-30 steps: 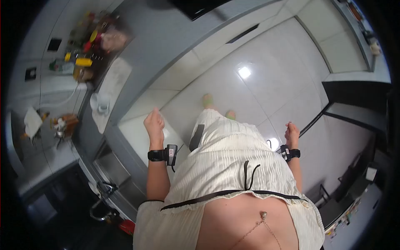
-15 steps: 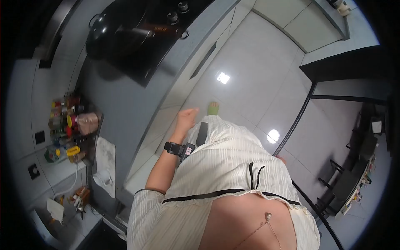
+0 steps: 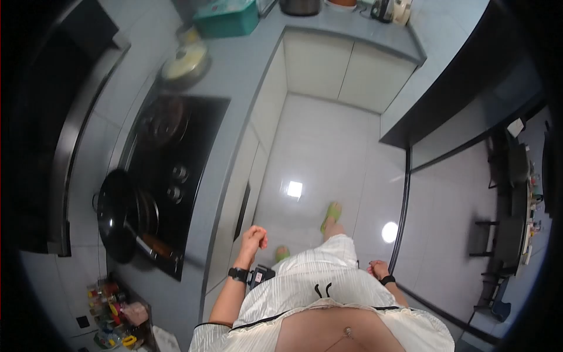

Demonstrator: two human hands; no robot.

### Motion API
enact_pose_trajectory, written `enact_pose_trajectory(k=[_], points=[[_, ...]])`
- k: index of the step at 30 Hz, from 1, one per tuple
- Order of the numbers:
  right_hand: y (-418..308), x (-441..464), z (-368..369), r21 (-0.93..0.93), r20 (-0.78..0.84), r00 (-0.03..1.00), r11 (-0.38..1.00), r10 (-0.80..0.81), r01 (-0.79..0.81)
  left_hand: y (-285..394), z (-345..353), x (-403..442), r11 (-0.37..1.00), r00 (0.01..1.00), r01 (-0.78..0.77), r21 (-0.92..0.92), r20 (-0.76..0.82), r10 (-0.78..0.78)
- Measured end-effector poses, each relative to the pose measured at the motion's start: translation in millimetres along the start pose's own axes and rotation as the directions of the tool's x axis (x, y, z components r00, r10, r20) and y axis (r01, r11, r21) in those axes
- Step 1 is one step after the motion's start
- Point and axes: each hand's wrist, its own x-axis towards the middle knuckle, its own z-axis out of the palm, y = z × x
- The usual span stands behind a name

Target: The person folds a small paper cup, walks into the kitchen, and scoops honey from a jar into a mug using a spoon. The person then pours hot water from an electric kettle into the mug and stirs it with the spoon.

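Note:
My left hand (image 3: 253,242) hangs in front of the body at the left, its fingers curled, beside the pale lower cabinets (image 3: 240,193). On the other side my right hand (image 3: 379,269) is low near the skirt (image 3: 316,264), with its fingers curled too. Neither hand touches an object that shows. Both wrists wear black bands, and a small black device (image 3: 260,276) sits at the left one. Green slippers (image 3: 332,216) are on the feet.
A black wok (image 3: 117,217) with a wooden handle stands on the hob (image 3: 176,152) at the left. Beyond are a lidded pan (image 3: 185,63) and a teal basin (image 3: 227,19). Condiment bottles (image 3: 111,317) stand lower left. A black door frame (image 3: 404,205) and chairs are at right.
The view has swung toward the hob and far counter, and the feet have stepped along the floor. My right hand has come back into view; my left hand stays curled.

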Motion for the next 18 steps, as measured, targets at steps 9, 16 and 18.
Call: enact_pose_trajectory(k=[9, 16, 18], points=[[-201, 67, -64, 0.032, -0.073, 0.982, 0.984, -0.175, 0.178, 93, 107, 87, 0.997, 0.995, 0.038, 0.070, 0.089, -0.044], [-332, 103, -67, 0.086, -0.069, 0.932, 0.928, -0.357, 0.362, 117, 125, 125, 0.994, 0.996, 0.088, 0.064, -0.001, -0.088], [-362, 113, -50, 0.114, 0.000, 0.923, 0.917, -0.386, 0.383, 126, 125, 142, 0.994, 0.997, 0.074, 0.079, -0.020, -0.073]])
